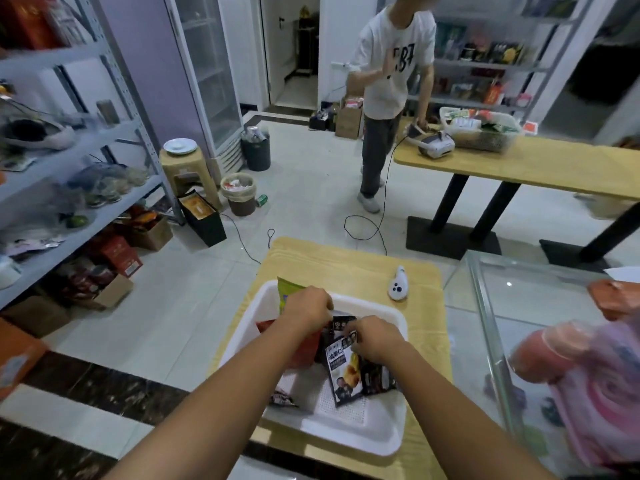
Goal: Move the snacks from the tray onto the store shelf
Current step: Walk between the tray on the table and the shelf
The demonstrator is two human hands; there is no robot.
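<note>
The snacks were all still sitting in the white tray (349, 429) on the small wooden worktop (349, 261) right in front of me. I had both hands down in it. My right hand (375, 337) was pinched onto the top edge of a black packet (343, 372) with yellow food printed on it, which stood tilted against the other bags. My left hand (306, 308) was curled over the pile just behind that; it looked closed on something, but I honestly couldn't tell which bag, since the fingers were hidden. A green packet (289, 289) poked up behind the left hand at the tray's far corner, a red packet (304, 348) lay under my left wrist, and a dark brown one (375, 377) sat just right of the black packet. One small wrapper (282, 400) was near the tray's front left edge, partly under my arm.

Past the tray, a white controller (398, 285) lay on the worktop. The store shelf (86, 157) was off to my left, well apart from the tray, already loaded with blurry stuff. A glass case (491, 327) sat to my right. Further back, a person in a white T-shirt (394, 64) stood beside a long table (540, 168) with a basket (485, 133) of goods on it.
</note>
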